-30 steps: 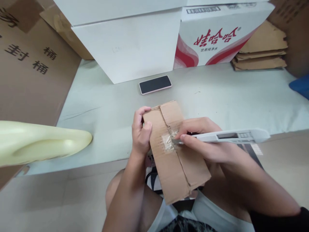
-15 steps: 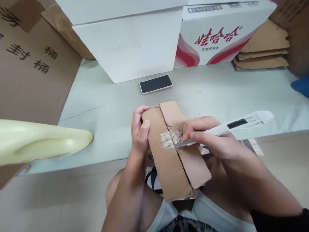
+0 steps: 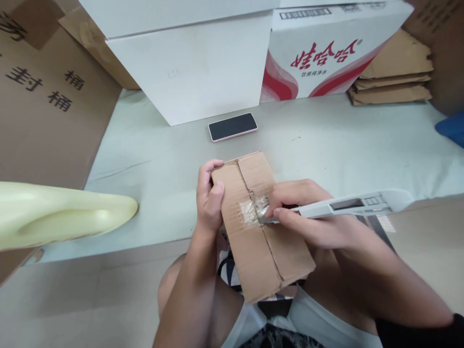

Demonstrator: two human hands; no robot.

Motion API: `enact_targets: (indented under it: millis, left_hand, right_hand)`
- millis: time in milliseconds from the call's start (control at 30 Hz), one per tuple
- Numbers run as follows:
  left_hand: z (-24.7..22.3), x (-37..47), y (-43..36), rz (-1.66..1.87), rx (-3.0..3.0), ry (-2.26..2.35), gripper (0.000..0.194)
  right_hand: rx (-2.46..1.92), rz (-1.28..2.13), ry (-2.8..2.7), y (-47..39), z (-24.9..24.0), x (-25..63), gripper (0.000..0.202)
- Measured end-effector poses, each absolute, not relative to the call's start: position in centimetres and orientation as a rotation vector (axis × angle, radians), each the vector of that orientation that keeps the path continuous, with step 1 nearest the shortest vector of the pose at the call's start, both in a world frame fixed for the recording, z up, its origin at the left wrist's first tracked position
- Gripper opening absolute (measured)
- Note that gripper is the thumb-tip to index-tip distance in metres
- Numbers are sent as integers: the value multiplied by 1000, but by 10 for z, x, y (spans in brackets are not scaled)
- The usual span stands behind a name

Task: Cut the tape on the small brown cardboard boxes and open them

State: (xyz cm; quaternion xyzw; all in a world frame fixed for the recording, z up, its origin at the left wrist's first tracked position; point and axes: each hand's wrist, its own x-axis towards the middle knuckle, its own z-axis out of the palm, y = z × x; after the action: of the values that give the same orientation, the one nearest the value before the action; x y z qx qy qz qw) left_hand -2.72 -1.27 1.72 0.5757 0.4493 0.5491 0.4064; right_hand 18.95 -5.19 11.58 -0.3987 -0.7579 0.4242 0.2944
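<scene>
A small brown cardboard box point(image 3: 250, 251) is held tilted over my lap at the table's front edge. My left hand point(image 3: 210, 193) grips its far left side, thumb on top and fingers behind. My right hand point(image 3: 308, 208) is closed round a white utility knife point(image 3: 355, 203), its handle pointing right. The blade tip meets the seam between the two top flaps, at a patch of clear, crumpled tape point(image 3: 249, 211). Some right-hand fingers are hidden behind the knife and hand.
On the pale green table point(image 3: 163, 193) lies a phone point(image 3: 232, 127). White cartons point(image 3: 203, 67) stand behind it, with flattened cardboard point(image 3: 393, 92) at the back right. A large brown carton point(image 3: 50, 130) and a pale yellow curved object point(image 3: 72, 212) occupy the left; a blue object point(image 3: 451, 129) is at right.
The knife's handle has swung down toward me, and my right hand has shifted slightly left with the blade along the seam. My left hand keeps its grip on the box.
</scene>
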Motion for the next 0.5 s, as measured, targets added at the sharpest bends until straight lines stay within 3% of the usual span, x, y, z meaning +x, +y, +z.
enact_targets:
  millis: [500]
  left_hand:
    - [16, -28, -12, 1382, 1431, 1131, 41]
  right_hand:
    - [-960, 1095, -2081, -52, 114, 187, 25]
